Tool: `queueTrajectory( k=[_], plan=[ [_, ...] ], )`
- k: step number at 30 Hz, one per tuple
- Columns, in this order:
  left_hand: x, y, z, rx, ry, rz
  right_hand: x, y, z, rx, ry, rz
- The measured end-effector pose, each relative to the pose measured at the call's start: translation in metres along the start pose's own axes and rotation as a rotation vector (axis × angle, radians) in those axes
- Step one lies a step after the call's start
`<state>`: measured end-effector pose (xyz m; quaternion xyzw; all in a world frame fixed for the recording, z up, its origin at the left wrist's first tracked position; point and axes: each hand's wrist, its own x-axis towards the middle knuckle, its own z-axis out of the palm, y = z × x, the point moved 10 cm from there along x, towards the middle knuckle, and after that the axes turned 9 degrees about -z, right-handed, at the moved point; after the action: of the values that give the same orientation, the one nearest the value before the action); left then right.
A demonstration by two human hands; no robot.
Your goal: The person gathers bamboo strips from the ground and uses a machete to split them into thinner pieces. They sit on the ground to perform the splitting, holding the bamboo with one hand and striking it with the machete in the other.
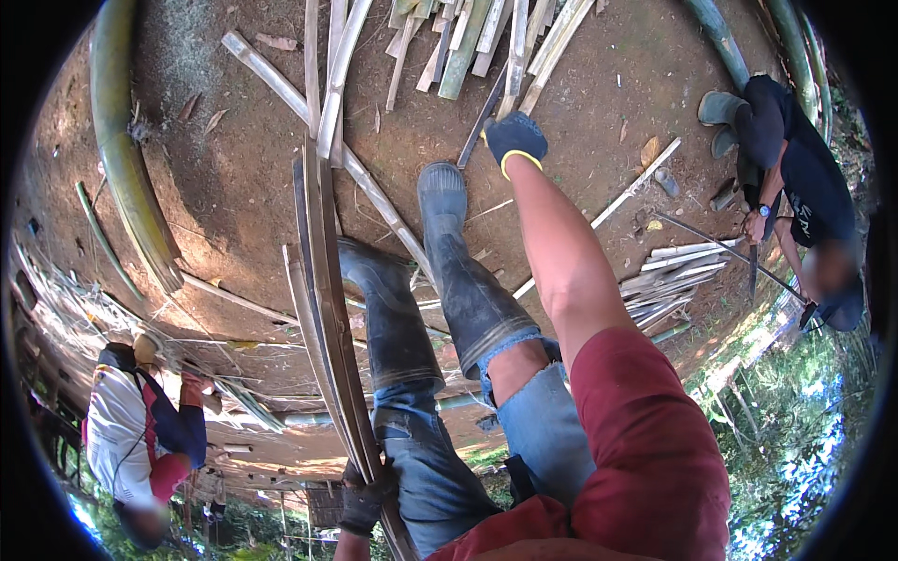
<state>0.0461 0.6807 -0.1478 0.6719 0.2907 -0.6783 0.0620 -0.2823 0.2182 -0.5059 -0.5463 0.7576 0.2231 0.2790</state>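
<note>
Gripping bamboo strips (327,309) upright | left hand (363,500) | right hand (514,138) reaching pile (486,47)

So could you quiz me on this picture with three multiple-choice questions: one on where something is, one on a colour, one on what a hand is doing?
1. Where does the right hand reach?
A. To the pile of split bamboo strips on the ground ahead
B. Into a bucket
C. Onto the left boot

2. What colour is the cuff edge of the right hand's dark glove?
A. White
B. Yellow
C. Red

3. What is the left hand doing?
A. Hanging free
B. Resting flat on the ground
C. Gripping long bamboo slats

Answers:
1 A: the arm stretches forward, the glove at the near end of the strips.
2 B: a yellow band rings the wrist.
3 C: the gloved fingers close round the slats' lower end, and the slats run forward past the rubber boots.
</note>
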Motion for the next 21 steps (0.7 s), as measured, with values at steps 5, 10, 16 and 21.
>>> queueTrajectory(
  k=[5, 10, 16, 21],
  plan=[
    [0.000, -0.003, 0.001, 0.003, -0.018, -0.011, 0.011, -0.061, -0.022, 0.224, 0.286, -0.135],
    [-0.003, 0.002, 0.010, 0.035, 0.001, -0.060, 0.063, -0.057, -0.021, 0.383, 0.273, 0.019],
    [0.007, -0.009, 0.002, 0.000, 0.009, -0.025, 0.070, -0.055, -0.007, 0.206, 0.117, -0.120],
    [0.004, 0.000, 0.005, 0.100, 0.013, -0.005, -0.006, -0.014, 0.024, 0.210, 0.201, -0.081]
  ],
)
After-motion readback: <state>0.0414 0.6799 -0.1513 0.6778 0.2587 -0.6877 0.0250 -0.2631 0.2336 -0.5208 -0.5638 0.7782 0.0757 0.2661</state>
